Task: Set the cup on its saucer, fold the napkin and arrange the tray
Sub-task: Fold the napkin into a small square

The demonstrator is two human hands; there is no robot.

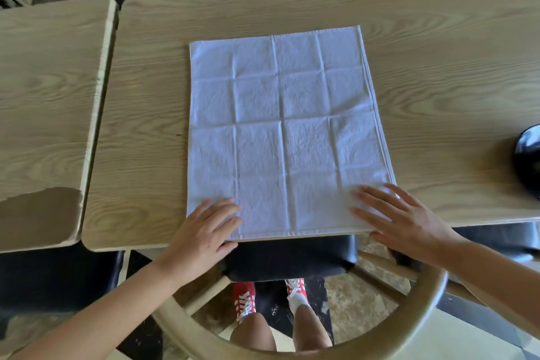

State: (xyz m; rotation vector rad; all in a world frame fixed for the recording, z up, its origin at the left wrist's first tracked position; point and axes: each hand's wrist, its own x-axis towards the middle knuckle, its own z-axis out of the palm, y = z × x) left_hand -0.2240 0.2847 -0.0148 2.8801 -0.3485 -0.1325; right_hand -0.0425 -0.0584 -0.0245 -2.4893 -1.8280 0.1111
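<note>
A white cloth napkin [285, 131] lies spread flat and unfolded on the wooden table [438, 67], marked by a grid of old creases. My left hand [204, 228] rests palm down on its near left corner, fingers apart. On the near right corner my right hand [400, 219] presses flat, fingers spread. Neither hand grips the cloth. A dark glossy object [529, 158] is cut off at the right edge of the view; I cannot tell what it is. No cup, saucer or tray is in view.
A second wooden table [49, 96] stands to the left across a narrow gap, with a chipped near corner. A chair with a black seat [292, 257] and curved wooden back [423, 310] sits between me and the table. More chairs stand beyond the far edge.
</note>
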